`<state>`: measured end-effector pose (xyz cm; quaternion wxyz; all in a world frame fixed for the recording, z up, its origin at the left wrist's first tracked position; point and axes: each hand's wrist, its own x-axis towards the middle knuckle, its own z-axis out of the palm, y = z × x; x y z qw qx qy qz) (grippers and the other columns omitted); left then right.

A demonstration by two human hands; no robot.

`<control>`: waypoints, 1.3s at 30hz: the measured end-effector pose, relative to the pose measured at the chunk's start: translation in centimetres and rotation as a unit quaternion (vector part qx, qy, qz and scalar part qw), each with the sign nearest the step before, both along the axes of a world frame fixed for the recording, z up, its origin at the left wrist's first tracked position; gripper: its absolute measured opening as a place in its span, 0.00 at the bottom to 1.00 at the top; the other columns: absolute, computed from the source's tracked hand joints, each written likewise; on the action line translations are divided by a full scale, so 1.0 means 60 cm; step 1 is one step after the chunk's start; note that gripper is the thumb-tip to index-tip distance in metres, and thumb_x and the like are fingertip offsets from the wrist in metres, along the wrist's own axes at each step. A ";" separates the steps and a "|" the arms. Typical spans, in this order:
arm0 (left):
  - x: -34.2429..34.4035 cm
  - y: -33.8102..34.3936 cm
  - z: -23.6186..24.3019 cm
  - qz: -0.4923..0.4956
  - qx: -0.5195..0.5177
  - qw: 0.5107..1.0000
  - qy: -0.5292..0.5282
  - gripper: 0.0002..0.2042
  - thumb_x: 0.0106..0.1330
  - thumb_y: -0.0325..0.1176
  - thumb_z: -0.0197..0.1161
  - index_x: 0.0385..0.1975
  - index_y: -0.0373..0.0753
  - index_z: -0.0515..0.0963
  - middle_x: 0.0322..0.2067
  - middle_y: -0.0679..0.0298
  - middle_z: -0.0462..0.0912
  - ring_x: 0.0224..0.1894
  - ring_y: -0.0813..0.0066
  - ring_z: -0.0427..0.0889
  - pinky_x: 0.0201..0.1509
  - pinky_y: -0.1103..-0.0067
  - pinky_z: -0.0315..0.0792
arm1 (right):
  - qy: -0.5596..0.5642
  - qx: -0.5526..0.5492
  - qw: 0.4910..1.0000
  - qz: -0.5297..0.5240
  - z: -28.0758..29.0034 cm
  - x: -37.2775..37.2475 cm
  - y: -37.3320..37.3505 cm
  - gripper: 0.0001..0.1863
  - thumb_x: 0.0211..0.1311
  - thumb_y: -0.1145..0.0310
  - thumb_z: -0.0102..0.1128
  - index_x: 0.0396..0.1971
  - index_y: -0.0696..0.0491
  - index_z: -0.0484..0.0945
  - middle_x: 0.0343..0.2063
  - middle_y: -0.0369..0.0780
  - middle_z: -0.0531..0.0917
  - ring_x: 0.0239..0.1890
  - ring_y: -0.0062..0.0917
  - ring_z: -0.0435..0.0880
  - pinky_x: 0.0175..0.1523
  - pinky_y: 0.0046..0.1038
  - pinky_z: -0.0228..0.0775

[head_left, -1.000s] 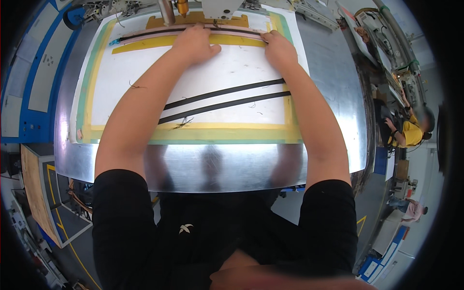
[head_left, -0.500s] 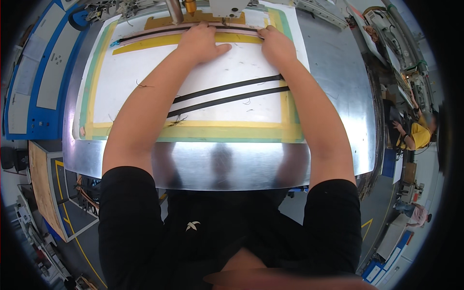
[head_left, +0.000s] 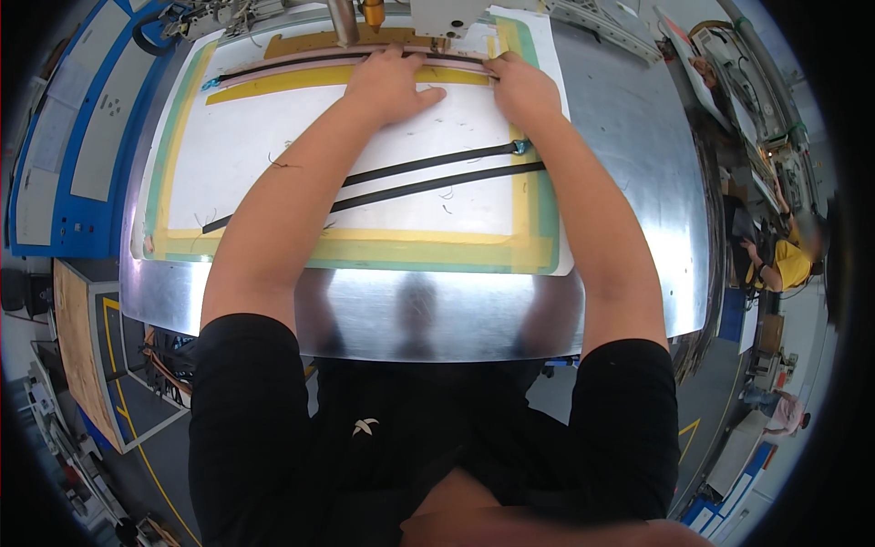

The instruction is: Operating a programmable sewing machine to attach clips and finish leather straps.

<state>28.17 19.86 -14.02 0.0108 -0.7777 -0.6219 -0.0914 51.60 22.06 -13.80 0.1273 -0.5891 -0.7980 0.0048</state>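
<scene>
A long black strip with a pale pink edging lies slightly curved across the far part of a white board. A small blue piece sits at its left end. My left hand rests on the strip near its middle, fingers extended and thumb spread, so it is open. At the strip's right end my right hand has its fingers closed; the fingertips are partly hidden. Golden-yellow template pieces lie along both sides of the strip. Two more black strips lie slanted nearer me, partly behind my forearms.
Just beyond my hands stand a machine head, a metal post and an orange-brass nozzle. Yellow and green tape borders the board on a shiny metal table. A blue cabinet stands left; people work far right.
The board and its strips have shifted slightly left, with my hands staying on the far strip. The machine head appears a little further right. A blue end on one nearer strip now shows.
</scene>
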 end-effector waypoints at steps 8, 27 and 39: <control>-0.004 0.005 0.015 -0.003 -0.025 1.000 0.012 0.38 0.65 0.64 0.65 0.69 0.43 0.78 0.66 0.48 0.77 0.70 0.48 0.74 0.72 0.61 0.71 | 0.042 0.003 0.999 0.026 -0.015 -0.014 0.012 0.23 0.71 0.72 0.53 0.61 0.39 0.85 0.58 0.33 0.84 0.56 0.35 0.86 0.60 0.36 0.80; -0.005 0.013 -0.008 -0.008 0.014 0.999 0.042 0.39 0.66 0.70 0.63 0.73 0.54 0.75 0.65 0.42 0.76 0.69 0.42 0.74 0.75 0.59 0.68 | 0.087 0.027 0.991 0.095 -0.059 -0.003 0.016 0.20 0.71 0.68 0.55 0.59 0.44 0.86 0.62 0.35 0.84 0.60 0.36 0.84 0.66 0.36 0.77; -0.241 -0.003 -0.027 -0.012 0.067 0.998 0.016 0.31 0.74 0.59 0.60 0.66 0.41 0.78 0.64 0.44 0.77 0.66 0.44 0.77 0.71 0.61 0.71 | 0.093 -0.008 0.992 0.087 -0.043 0.001 0.002 0.20 0.72 0.68 0.54 0.59 0.44 0.86 0.65 0.32 0.81 0.62 0.33 0.82 0.66 0.35 0.77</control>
